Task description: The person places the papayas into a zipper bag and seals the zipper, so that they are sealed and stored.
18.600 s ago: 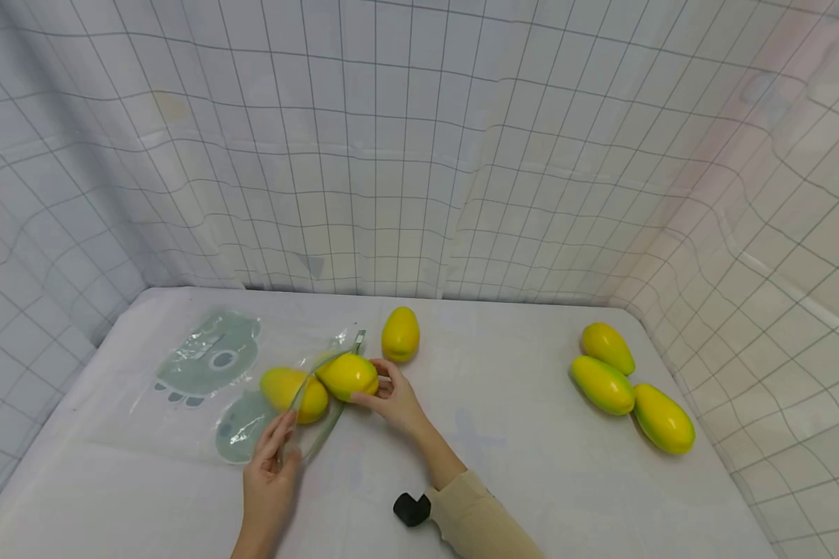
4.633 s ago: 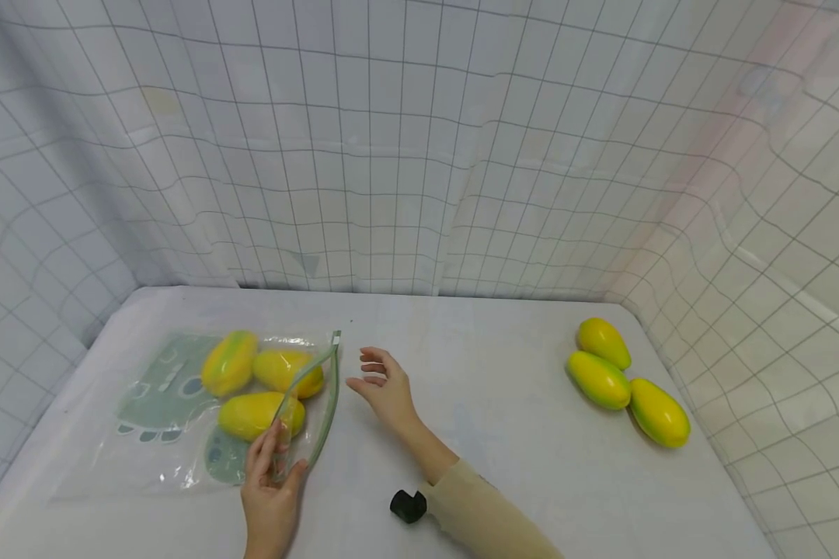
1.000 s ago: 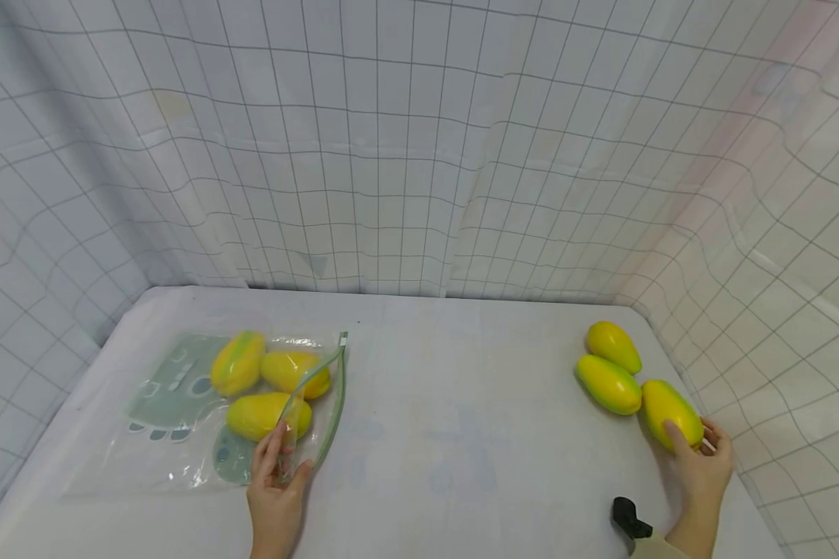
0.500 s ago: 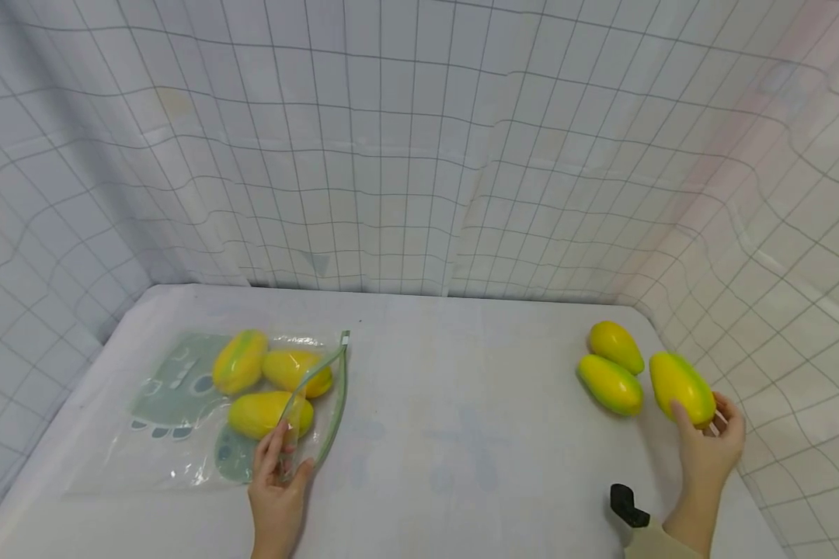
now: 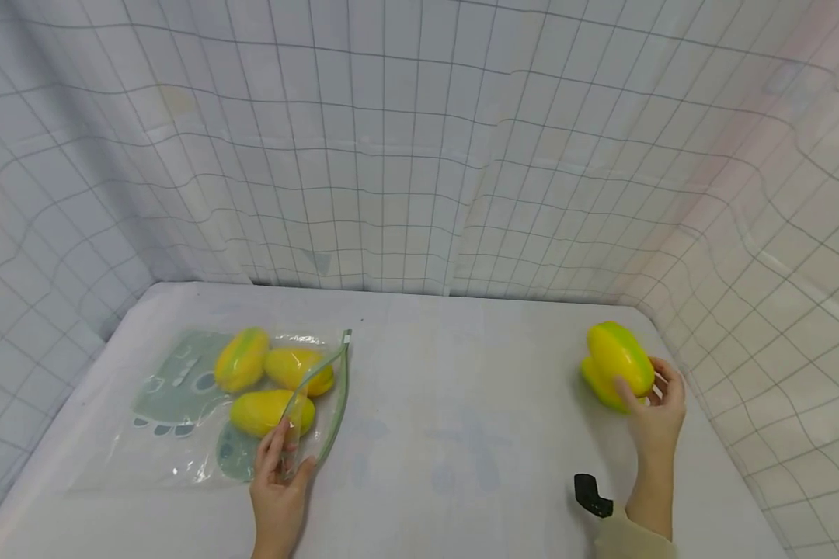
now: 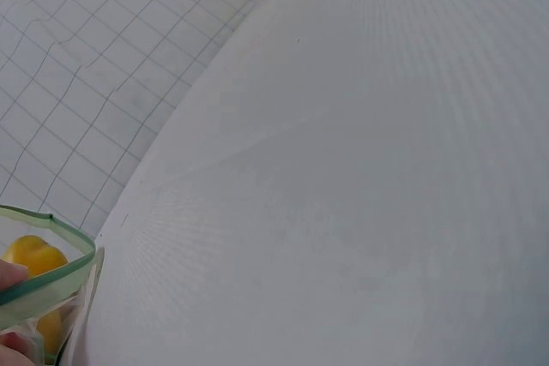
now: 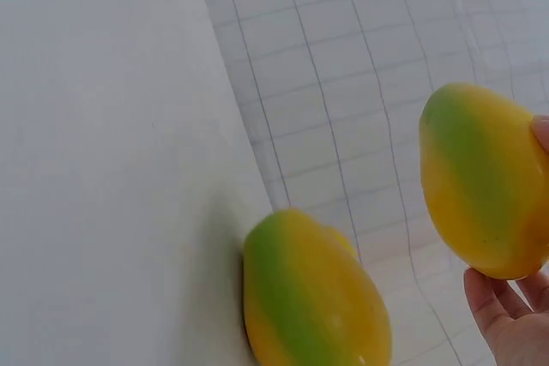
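Note:
My right hand (image 5: pixel 660 411) grips a yellow-green papaya (image 5: pixel 622 357) by its near end, raised off the table. In the right wrist view the held papaya (image 7: pixel 480 182) is apart from another papaya (image 7: pixel 313 297) on the table, and a sliver of a third shows behind that one. The head view mostly hides these two under the held fruit. At left, my left hand (image 5: pixel 280 497) pinches the near edge of the mouth of a clear zip bag (image 5: pixel 122 458) with a green dinosaur print. The bag's mouth gapes, and three papayas (image 5: pixel 262 413) lie inside.
A white-covered table (image 5: pixel 454 435) stretches between the bag and the papayas at right. Grid-patterned curtains (image 5: pixel 405 186) enclose the back and both sides. A black wrist-worn piece (image 5: pixel 592 497) sits by the right sleeve (image 5: pixel 632 537).
Earlier, the right hand put papayas into the bag, then went right to the remaining ones. Over the last second it lifted the nearest papaya and moved it left, over the other two. The left hand stays put.

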Tool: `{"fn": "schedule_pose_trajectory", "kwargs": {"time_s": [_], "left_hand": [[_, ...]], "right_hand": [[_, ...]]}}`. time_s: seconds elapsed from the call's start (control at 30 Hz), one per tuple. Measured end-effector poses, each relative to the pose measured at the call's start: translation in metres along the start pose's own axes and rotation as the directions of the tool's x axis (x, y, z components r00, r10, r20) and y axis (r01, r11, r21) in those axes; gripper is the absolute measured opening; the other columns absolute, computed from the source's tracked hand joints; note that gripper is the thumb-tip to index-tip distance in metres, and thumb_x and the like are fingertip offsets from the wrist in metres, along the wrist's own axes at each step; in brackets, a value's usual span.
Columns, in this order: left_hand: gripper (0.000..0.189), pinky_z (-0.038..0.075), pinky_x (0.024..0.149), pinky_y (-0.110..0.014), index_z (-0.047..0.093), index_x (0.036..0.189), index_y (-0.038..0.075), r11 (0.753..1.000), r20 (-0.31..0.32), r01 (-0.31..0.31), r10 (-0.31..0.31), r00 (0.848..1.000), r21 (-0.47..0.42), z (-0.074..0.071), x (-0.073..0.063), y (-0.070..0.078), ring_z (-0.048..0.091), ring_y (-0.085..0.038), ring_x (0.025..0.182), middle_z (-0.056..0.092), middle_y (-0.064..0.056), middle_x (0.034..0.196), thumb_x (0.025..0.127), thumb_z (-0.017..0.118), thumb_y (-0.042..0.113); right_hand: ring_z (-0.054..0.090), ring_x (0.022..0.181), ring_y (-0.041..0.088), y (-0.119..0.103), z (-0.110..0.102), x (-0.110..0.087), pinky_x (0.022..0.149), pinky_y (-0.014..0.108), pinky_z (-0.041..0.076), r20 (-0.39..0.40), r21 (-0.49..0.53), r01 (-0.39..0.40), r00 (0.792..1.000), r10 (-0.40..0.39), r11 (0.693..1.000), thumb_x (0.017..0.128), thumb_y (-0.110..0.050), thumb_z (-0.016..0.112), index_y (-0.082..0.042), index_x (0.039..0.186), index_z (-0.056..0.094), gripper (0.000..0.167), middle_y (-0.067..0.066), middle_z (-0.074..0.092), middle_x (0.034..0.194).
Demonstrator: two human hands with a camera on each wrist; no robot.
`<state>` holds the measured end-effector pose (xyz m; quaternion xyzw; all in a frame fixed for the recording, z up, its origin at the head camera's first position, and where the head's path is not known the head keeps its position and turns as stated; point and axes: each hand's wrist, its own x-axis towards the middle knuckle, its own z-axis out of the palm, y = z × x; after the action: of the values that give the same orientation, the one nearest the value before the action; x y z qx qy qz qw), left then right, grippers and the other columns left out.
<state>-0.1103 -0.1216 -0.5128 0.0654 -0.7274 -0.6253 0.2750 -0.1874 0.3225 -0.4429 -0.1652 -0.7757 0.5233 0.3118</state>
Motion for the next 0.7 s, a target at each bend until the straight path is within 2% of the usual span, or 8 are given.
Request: {"fn": "schedule_pose_trajectory", "kwargs": {"time_s": [0.17, 0.33, 0.53, 0.7], "left_hand": [[0.066, 0.037, 0.084, -0.003, 0.045, 0.13, -0.006, 1.0, 0.0, -0.021, 0.021, 1.0, -0.001, 0.0, 0.001, -0.008, 0.044, -0.004, 0.094, 0.042, 0.014, 0.119, 0.069, 0.063, -0.023], [0.068, 0.038, 0.086, -0.005, 0.045, 0.131, -0.003, 1.0, 0.005, -0.025, 0.025, 1.0, -0.006, -0.001, 0.001, -0.016, 0.044, -0.004, 0.095, 0.042, 0.015, 0.12, 0.069, 0.064, -0.022], [0.068, 0.039, 0.082, -0.004, 0.046, 0.131, -0.002, 1.0, 0.008, -0.028, 0.028, 1.0, -0.001, -0.001, 0.001, -0.016, 0.045, -0.004, 0.095, 0.042, 0.016, 0.12, 0.069, 0.064, -0.021], [0.067, 0.039, 0.08, -0.004, 0.046, 0.131, -0.002, 1.0, 0.006, -0.029, 0.029, 1.0, -0.006, -0.001, 0.001, -0.015, 0.045, -0.005, 0.094, 0.042, 0.015, 0.12, 0.069, 0.063, -0.022]], "right_hand": [[0.045, 0.102, 0.01, -0.01, 0.028, -0.013, 0.084, 0.007, 0.039, 0.119, 0.092, 0.063, 0.99, -0.074, 0.994, 0.076, -0.003, 0.072, 0.0, 0.125, 0.046, 0.055, -0.004, 0.047, 0.116], [0.044, 0.104, 0.015, -0.032, 0.056, -0.033, 0.086, 0.011, 0.039, 0.253, 0.158, 0.051, 0.963, -0.09, 0.986, 0.076, 0.002, 0.07, 0.005, 0.124, 0.044, 0.054, 0.003, 0.047, 0.117], [0.044, 0.107, 0.02, -0.044, 0.091, -0.053, 0.088, 0.016, 0.039, 0.372, 0.199, 0.088, 0.915, -0.158, 0.976, 0.076, 0.001, 0.07, 0.006, 0.123, 0.046, 0.052, 0.013, 0.048, 0.121], [0.046, 0.107, 0.025, -0.053, 0.119, -0.071, 0.091, 0.022, 0.041, 0.464, 0.238, 0.099, 0.862, -0.203, 0.966, 0.076, 0.002, 0.07, 0.007, 0.123, 0.045, 0.053, 0.018, 0.048, 0.122]]}}
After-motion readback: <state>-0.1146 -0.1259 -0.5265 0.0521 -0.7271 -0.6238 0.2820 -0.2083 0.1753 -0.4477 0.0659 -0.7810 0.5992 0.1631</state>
